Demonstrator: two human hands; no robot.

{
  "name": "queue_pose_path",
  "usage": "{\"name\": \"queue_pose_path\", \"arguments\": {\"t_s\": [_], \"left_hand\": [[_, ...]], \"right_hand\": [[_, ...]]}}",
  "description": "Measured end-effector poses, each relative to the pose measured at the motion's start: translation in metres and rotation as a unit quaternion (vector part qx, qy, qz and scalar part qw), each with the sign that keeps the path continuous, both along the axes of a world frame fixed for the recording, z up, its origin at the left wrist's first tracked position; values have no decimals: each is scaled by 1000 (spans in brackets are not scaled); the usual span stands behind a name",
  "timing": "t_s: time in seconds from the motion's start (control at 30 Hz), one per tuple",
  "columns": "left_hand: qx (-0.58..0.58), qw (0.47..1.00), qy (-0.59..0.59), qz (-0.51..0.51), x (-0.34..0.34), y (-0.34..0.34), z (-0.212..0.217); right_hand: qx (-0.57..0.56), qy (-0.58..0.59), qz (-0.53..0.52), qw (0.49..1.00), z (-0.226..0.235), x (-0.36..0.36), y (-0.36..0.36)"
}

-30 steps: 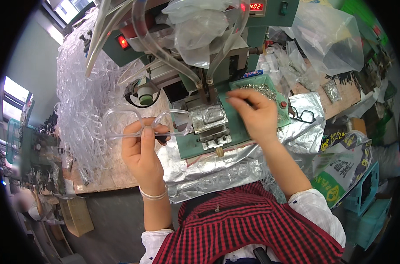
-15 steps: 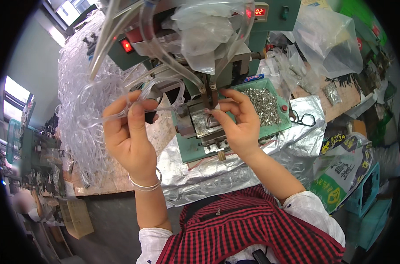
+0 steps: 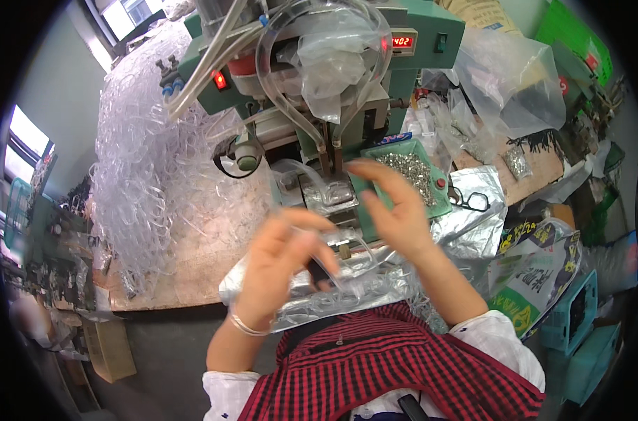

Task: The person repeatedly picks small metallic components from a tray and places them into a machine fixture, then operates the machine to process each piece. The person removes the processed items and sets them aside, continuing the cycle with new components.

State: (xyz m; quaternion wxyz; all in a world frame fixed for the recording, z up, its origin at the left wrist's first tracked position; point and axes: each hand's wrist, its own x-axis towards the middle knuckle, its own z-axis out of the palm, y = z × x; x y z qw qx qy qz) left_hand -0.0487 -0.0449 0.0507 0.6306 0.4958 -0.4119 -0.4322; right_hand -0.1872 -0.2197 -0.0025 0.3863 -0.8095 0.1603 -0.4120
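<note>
My left hand (image 3: 273, 263), smeared by motion, is low in front of the machine, its fingers closed on what looks like a clear plastic eyeglass frame (image 3: 364, 254). A dark patch (image 3: 321, 272) shows at its fingers; what it is I cannot make out. Beside the press tip (image 3: 337, 158), my right hand (image 3: 397, 210) is blurred, thumb and fingers apart with nothing visible between them. Another clear curved plastic piece (image 3: 301, 168) lies at the metal block (image 3: 329, 198) under the tip.
Tangled clear plastic frames (image 3: 140, 140) are heaped at the left. A green tray (image 3: 440, 203) of small metal parts sits right of the press (image 3: 421, 52). Dark-rimmed glasses (image 3: 475, 201) rest on silver foil (image 3: 480, 235). More clear pieces lie along the front edge.
My left hand has swung right and down toward the table front. The right hand has drawn slightly away from the press tip, its fingers opening. The view has shifted a little.
</note>
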Motion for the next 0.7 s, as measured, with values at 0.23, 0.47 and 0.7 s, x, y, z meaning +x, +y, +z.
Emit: {"name": "queue_pose_path", "arguments": {"t_s": [0.23, 0.47, 0.7], "left_hand": [[187, 953, 226, -78, -13, -41, -34], [213, 951, 221, -38, -16, -42, -31], [117, 986, 116, 22, 4, -4, -56]], "right_hand": [[-209, 159, -269, 927, -88, -50, -76], [-179, 100, -264, 942, -92, -46, -82], [-66, 104, -273, 954, -88, -53, -79]]}}
